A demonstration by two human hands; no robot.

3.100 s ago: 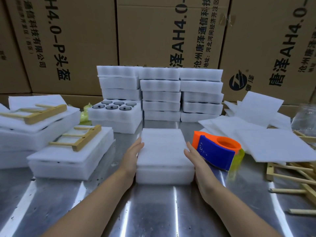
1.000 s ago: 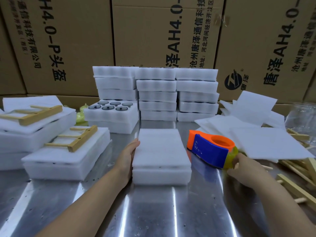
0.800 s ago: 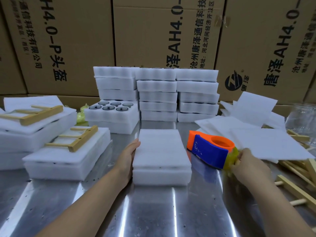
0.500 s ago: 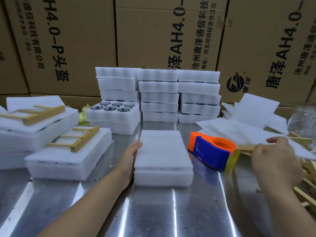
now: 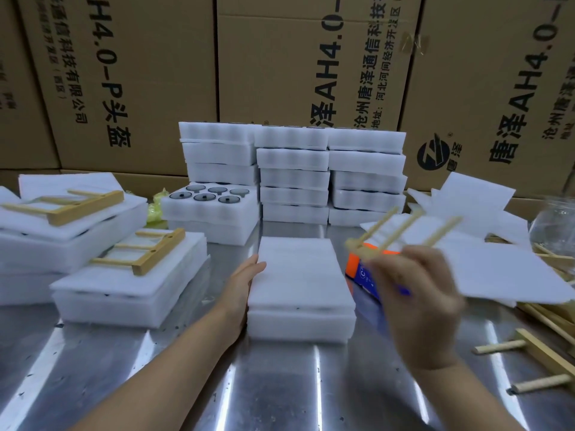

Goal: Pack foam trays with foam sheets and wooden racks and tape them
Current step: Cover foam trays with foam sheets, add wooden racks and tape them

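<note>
A white foam tray [image 5: 301, 324] lies in front of me on the steel table, with a foam sheet [image 5: 298, 269] covering its top. My left hand [image 5: 244, 284] rests flat against the tray's left side. My right hand [image 5: 418, 303] is raised to the right of the tray and is shut on a wooden rack [image 5: 404, 233], whose three pegs point up and to the right. The rack is blurred. Behind that hand sits the orange and blue tape dispenser [image 5: 361, 269], mostly hidden.
Two covered trays with wooden racks [image 5: 146, 251] on top sit at the left. Stacks of foam trays [image 5: 329, 172] stand at the back before cardboard boxes. Loose foam sheets [image 5: 497, 269] and spare racks [image 5: 541, 356] lie at the right, beside a glass jar [image 5: 557, 225].
My right hand left the tray's right side, reached to the pile at the right, and has come back up holding a wooden rack. My left hand has stayed against the tray.
</note>
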